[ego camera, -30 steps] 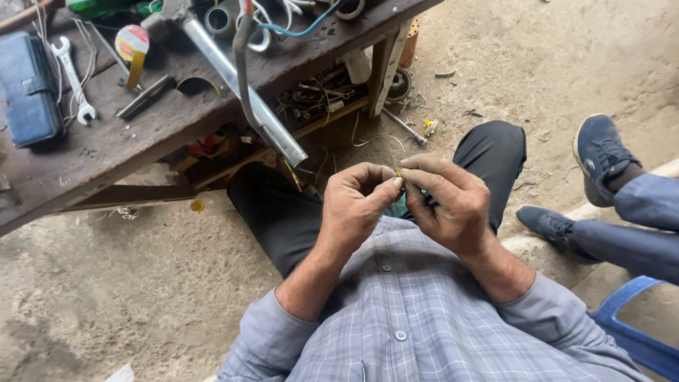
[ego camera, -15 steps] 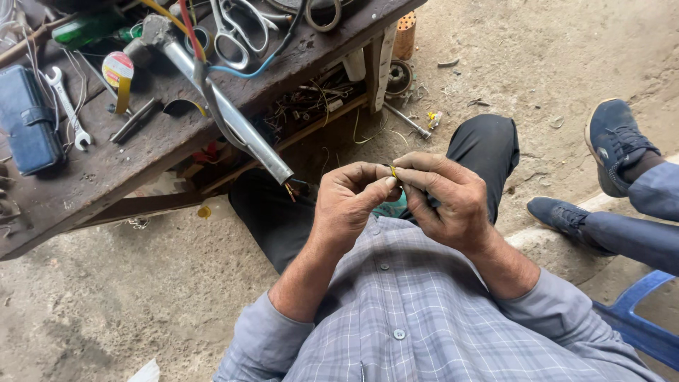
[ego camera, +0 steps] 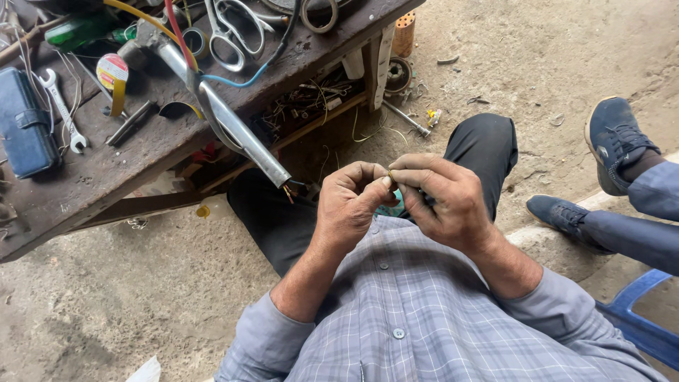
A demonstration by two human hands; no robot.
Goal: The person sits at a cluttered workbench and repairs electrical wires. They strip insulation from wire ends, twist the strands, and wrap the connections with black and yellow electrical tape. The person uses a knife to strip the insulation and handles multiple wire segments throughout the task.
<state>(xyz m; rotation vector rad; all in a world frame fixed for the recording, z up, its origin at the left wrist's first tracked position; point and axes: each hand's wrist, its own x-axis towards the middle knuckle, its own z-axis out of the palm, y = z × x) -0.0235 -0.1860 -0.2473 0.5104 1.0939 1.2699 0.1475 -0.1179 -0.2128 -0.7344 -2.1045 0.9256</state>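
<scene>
Your two hands, left hand (ego camera: 351, 205) and right hand (ego camera: 442, 198), met above your lap, fingertips pinching one small yellowish piece (ego camera: 390, 175) between them. On the wooden bench (ego camera: 106, 177): one pair of scissors (ego camera: 233, 28), one spanner (ego camera: 62, 110), one tape roll (ego camera: 112, 72), one metal tube (ego camera: 240, 134).

Two hands, the left hand (ego camera: 351, 205) and the right hand (ego camera: 444, 198), meet over one small yellowish piece (ego camera: 390, 175) pinched between their fingertips. On the wooden bench (ego camera: 106, 177) lie one pair of scissors (ego camera: 237, 28), one spanner (ego camera: 64, 110), one roll of tape (ego camera: 112, 72), one dark blue case (ego camera: 25, 131) and one metal tube (ego camera: 244, 138). Two blue shoes (ego camera: 615, 141) of another person show at the right, beside one blue plastic chair (ego camera: 640, 329).
</scene>
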